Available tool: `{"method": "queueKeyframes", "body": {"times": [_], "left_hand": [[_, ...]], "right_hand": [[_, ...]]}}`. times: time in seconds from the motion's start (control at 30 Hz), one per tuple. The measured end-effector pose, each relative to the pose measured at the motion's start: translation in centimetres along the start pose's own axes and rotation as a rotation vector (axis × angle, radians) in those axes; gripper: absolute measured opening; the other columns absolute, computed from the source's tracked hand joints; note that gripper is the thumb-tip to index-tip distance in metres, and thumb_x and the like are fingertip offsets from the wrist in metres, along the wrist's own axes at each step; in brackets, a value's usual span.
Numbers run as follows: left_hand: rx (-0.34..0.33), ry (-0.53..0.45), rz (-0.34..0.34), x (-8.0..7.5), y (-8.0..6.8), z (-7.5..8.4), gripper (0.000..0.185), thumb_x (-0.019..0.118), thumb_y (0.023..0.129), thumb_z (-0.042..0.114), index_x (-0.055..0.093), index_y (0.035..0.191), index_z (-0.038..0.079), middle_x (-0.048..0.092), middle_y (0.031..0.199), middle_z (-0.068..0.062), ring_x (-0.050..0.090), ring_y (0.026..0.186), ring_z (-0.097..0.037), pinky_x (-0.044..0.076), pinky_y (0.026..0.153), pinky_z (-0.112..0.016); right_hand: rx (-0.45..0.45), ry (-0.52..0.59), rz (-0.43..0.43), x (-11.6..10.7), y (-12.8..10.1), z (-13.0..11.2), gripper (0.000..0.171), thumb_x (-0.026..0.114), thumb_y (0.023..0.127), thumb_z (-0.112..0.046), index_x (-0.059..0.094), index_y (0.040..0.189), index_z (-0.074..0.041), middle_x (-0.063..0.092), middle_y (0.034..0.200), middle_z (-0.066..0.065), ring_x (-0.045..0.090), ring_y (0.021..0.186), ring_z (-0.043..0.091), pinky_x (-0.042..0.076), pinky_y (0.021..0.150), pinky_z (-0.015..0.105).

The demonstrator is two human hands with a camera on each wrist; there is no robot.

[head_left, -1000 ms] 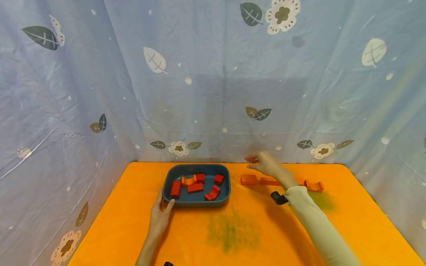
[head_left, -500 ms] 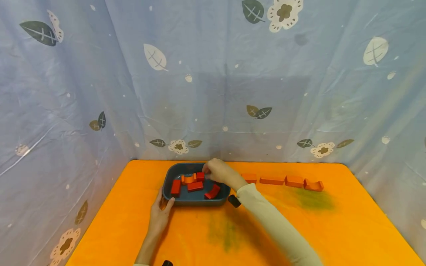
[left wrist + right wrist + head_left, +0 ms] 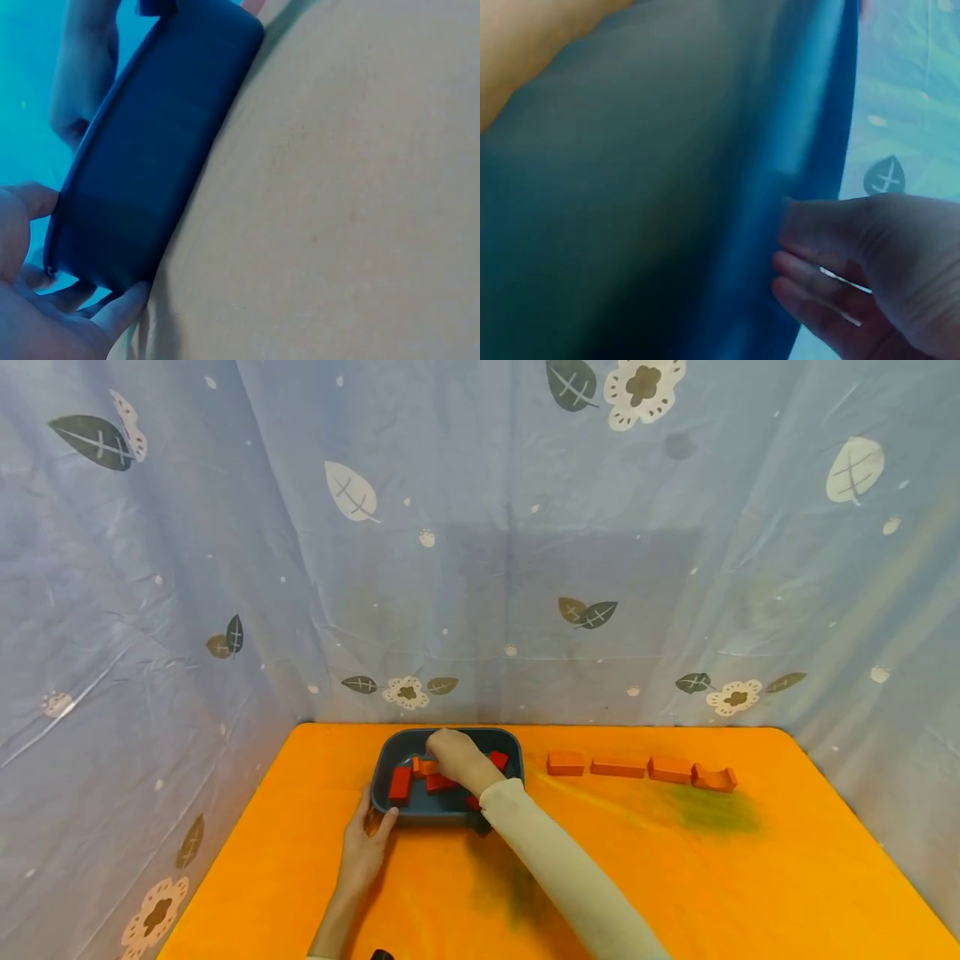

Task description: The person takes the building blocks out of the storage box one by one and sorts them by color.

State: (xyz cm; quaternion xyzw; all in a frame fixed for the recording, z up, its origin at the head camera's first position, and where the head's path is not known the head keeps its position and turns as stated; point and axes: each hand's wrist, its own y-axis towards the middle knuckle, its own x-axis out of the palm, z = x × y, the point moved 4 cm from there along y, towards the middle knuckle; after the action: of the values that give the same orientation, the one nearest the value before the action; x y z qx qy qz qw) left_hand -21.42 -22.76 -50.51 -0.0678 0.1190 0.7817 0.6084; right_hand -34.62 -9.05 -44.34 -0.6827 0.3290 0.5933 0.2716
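A dark blue tray point(image 3: 385, 758) sits at the back of the orange table point(image 3: 675, 885) with several red and orange blocks in it, among them a red block point(image 3: 400, 783) and an orange arch point(image 3: 423, 767). My right hand point(image 3: 452, 754) is down inside the tray, knuckles up, covering some blocks; what its fingers hold is hidden. The right wrist view shows the right hand point(image 3: 870, 285) against the tray wall point(image 3: 802, 150). My left hand point(image 3: 366, 842) holds the tray's near-left corner. In the left wrist view the left hand point(image 3: 45, 322) cups the tray point(image 3: 150, 150) with thumb and fingers.
Right of the tray a row of blocks lies on the table: a red brick point(image 3: 565, 763), a flat block point(image 3: 618, 767), another brick point(image 3: 670, 768) and an arch piece point(image 3: 714, 777). Blue flowered cloth point(image 3: 480, 568) walls the table on three sides.
My right hand has travelled left from the row of blocks into the tray, after pinching a small red piece a second ago. The left hand has stayed at the tray's corner.
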Motion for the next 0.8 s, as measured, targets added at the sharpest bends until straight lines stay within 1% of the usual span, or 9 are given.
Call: {"method": "queueKeyframes", "body": {"times": [0.1,0.2,0.33,0.4,0.53,0.67,0.8], "left_hand": [[0.006,-0.008,-0.002,0.1,0.0,0.1,0.072,0.057,0.100,0.013,0.013,0.155,-0.002,0.020,0.158,-0.023,0.028,0.142,-0.040,0.028,0.114,-0.049],[-0.002,-0.005,-0.001,0.1,0.0,0.0,0.072,0.057,0.100,0.013,0.013,0.155,-0.002,0.019,0.159,-0.023,0.028,0.142,-0.040,0.029,0.114,-0.049],[-0.013,0.006,-0.001,0.1,0.0,0.1,0.072,0.057,0.100,0.014,0.013,0.155,-0.002,0.017,0.159,-0.023,0.028,0.142,-0.041,0.028,0.114,-0.050],[-0.012,0.005,0.000,0.2,-0.1,0.1,0.073,0.058,0.100,0.014,0.013,0.155,-0.002,0.017,0.159,-0.023,0.028,0.142,-0.041,0.028,0.114,-0.050],[-0.010,0.000,-0.006,0.3,0.0,0.2,0.073,0.058,0.100,0.015,0.013,0.155,-0.002,0.017,0.159,-0.023,0.027,0.142,-0.041,0.029,0.114,-0.049],[-0.008,0.001,-0.007,0.2,-0.1,0.2,0.073,0.057,0.100,0.015,0.013,0.155,-0.002,0.018,0.159,-0.024,0.028,0.142,-0.042,0.029,0.113,-0.051],[0.001,0.003,-0.003,0.1,-0.2,0.1,0.072,0.057,0.100,0.013,0.013,0.155,-0.003,0.018,0.159,-0.025,0.028,0.142,-0.043,0.029,0.114,-0.052]], "right_hand": [[0.014,-0.060,-0.011,0.4,0.3,-0.4,0.016,0.073,0.090,-0.016,0.074,0.106,-0.012,0.071,0.103,0.000,0.066,0.094,0.015,0.055,0.086,0.025],[0.013,-0.157,-0.018,0.7,0.4,-0.8,0.013,0.073,0.089,-0.014,0.073,0.103,-0.014,0.070,0.101,-0.001,0.065,0.091,0.015,0.055,0.084,0.025],[0.035,-0.236,-0.041,1.3,0.5,-1.1,0.020,0.074,0.087,-0.010,0.072,0.106,-0.017,0.069,0.106,-0.001,0.064,0.095,0.016,0.055,0.086,0.027],[0.055,-0.251,-0.043,1.5,0.4,-1.1,0.021,0.075,0.087,-0.010,0.073,0.106,-0.018,0.069,0.106,-0.001,0.064,0.096,0.017,0.056,0.086,0.029],[0.100,-0.247,-0.039,1.6,0.3,-0.8,0.021,0.075,0.086,-0.009,0.074,0.105,-0.018,0.069,0.107,-0.001,0.064,0.097,0.018,0.056,0.085,0.031],[0.101,-0.196,-0.026,1.2,0.2,-0.6,0.018,0.076,0.086,-0.010,0.073,0.103,-0.016,0.069,0.106,0.001,0.064,0.095,0.019,0.056,0.084,0.031],[0.076,-0.133,0.046,0.2,0.0,-0.6,0.009,0.074,0.088,-0.014,0.071,0.096,-0.012,0.069,0.096,0.004,0.066,0.085,0.020,0.058,0.077,0.031]]}}
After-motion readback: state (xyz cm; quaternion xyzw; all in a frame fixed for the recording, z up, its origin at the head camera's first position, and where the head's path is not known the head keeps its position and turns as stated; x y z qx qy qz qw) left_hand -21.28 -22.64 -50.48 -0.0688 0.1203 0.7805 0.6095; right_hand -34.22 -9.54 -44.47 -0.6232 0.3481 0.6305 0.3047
